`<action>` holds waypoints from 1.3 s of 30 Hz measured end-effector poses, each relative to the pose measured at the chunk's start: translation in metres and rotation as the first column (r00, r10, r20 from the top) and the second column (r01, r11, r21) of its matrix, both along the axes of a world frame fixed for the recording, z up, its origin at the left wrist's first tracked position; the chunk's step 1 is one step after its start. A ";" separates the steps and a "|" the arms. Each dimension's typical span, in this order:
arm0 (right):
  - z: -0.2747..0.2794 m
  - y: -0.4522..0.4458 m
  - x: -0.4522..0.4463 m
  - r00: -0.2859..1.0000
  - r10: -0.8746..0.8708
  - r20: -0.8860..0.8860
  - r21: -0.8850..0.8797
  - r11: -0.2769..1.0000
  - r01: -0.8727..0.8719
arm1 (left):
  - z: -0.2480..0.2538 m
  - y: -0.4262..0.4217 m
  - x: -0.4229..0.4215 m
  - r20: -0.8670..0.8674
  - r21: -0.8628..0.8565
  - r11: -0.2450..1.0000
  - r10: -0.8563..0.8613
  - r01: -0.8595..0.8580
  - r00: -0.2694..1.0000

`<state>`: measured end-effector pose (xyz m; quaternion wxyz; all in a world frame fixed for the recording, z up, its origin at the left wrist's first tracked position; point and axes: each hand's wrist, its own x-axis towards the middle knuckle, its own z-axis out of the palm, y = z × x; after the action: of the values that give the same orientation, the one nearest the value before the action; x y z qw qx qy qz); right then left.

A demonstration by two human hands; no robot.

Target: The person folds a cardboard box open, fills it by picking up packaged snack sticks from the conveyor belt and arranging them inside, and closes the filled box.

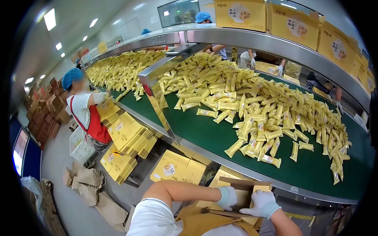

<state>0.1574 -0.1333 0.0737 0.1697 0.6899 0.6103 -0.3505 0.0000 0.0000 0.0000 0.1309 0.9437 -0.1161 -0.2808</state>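
Note:
An open-topped carton (241,198) with brown inner walls and raised flaps is in front of my body, below the belt's near edge. My left hand (227,198), in a white glove, grips its left side, with the fingertips partly hidden. On the opposite side, my right hand (260,203), also gloved, is closed around the wall with its thumb toward the inside. Beyond the carton, a heap of yellow wrapped snack packets (252,114) lies on the green conveyor belt (204,137).
Flattened yellow cartons (179,167) lie to my left. A co-worker in a red apron (86,118) stands by more stacked cartons (128,133). Yellow boxes (240,15) line the overhead shelf. A metal post (157,106) crosses the belt. Brown paper bags (88,181) lie on the floor.

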 end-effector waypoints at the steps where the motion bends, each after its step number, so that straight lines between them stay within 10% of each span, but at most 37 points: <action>1: 0.006 -0.006 0.010 0.993 -0.005 -0.115 0.040 0.999 0.010 | -0.005 0.003 0.002 0.095 -0.011 0.999 -0.037 0.038 0.995; 5: -0.024 -0.050 0.045 0.891 0.230 -0.392 0.581 0.813 0.046 | 0.018 0.011 0.010 0.456 -0.139 0.990 0.087 -0.025 0.886; 8: -0.027 -0.071 -0.012 0.848 0.056 -0.528 0.539 0.793 0.283 | 0.064 0.003 -0.038 0.407 -0.731 0.648 0.667 -0.216 0.623; 13: -0.043 -0.064 -0.005 0.864 -0.058 -0.501 0.558 0.741 0.373 | 0.150 0.057 -0.041 0.700 -0.682 0.671 0.485 0.290 0.524; 21: -0.046 -0.073 -0.009 0.851 -0.109 -0.514 0.527 0.743 0.413 | 0.158 0.056 -0.021 0.551 -0.573 0.819 0.422 -0.042 0.720; 39: -0.043 -0.064 -0.013 0.820 -0.119 -0.560 0.511 0.730 0.455 | 0.165 0.066 -0.045 0.468 -0.481 0.870 0.357 -0.105 0.808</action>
<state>0.1441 -0.1977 0.0309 -0.2874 0.6823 0.5943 -0.3140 -0.0445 0.0665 0.1653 0.3327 0.9375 -0.0890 0.0498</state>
